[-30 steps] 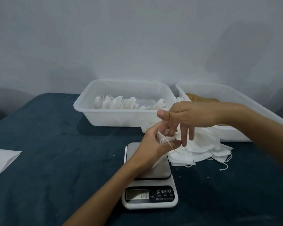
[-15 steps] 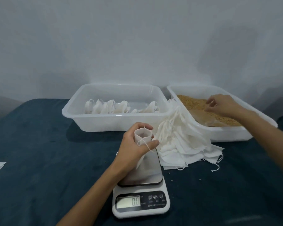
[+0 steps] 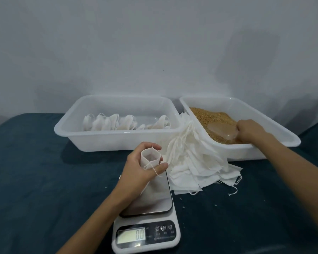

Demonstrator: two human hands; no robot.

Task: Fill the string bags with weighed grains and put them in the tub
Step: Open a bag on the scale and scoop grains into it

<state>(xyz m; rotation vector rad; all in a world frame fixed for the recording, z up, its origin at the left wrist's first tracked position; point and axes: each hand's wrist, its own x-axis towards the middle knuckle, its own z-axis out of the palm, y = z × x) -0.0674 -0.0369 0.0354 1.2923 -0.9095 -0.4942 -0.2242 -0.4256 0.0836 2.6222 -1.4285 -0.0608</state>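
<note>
The left hand (image 3: 140, 169) grips the limp, featherlight bag (image 3: 151, 158) open by its rim; the right hand (image 3: 250, 130) seemingly grips the scoop (image 3: 222, 132).

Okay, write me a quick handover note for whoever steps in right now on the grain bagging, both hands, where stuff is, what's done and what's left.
Left hand holds an open string bag mouth-up over the scale; the display seems to read zero.
Right hand grips a clear scoop lying in the grains in the right tub.
Empty bags are piled between the scale and the right tub.
Done: several bags already sit in the left tub.
Left: scoop grains into the held bag, weigh it, close it, place it in the left tub, then repeat through the pile.
</note>
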